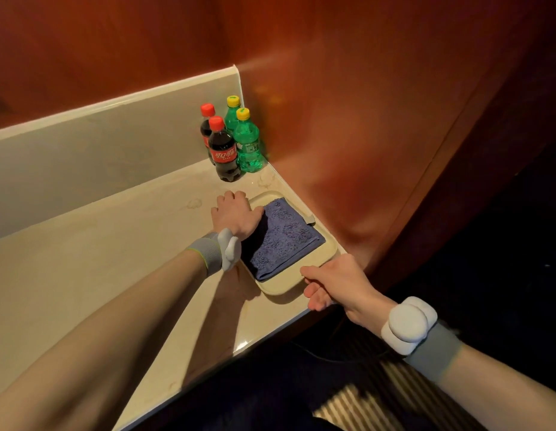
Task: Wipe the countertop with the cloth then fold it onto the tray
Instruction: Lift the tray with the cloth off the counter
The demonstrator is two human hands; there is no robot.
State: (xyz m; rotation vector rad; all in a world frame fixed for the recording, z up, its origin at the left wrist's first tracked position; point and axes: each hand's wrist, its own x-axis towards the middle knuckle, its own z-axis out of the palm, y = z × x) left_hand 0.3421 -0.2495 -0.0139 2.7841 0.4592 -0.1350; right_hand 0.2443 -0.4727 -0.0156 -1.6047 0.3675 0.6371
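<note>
Nearest, the right hand (335,281) grips the near right corner of the tray (328,253): the thumb lies on top of the rim and the fingers curl under its edge, at the front lip of the countertop (99,275). A grey band with a white puck-shaped device (409,325) wraps that wrist. The cream tray sits at the right end of the counter, close against the reddish wood wall (363,119). On it lies the blue cloth (283,241), folded into a neat rectangle that covers most of the tray's floor. The left hand (236,217) rests palm down on the far left edge of the cloth and the tray rim, fingers bent forward; whether they pinch anything I cannot tell. Its wrist carries a matching band and white device (230,250). Farther back, in the corner where the pale backsplash (115,135) meets the wall, stand four bottles close together: two dark cola bottles (224,150) with red caps on the left, two green soda bottles (247,144) with yellow caps on the right.
</note>
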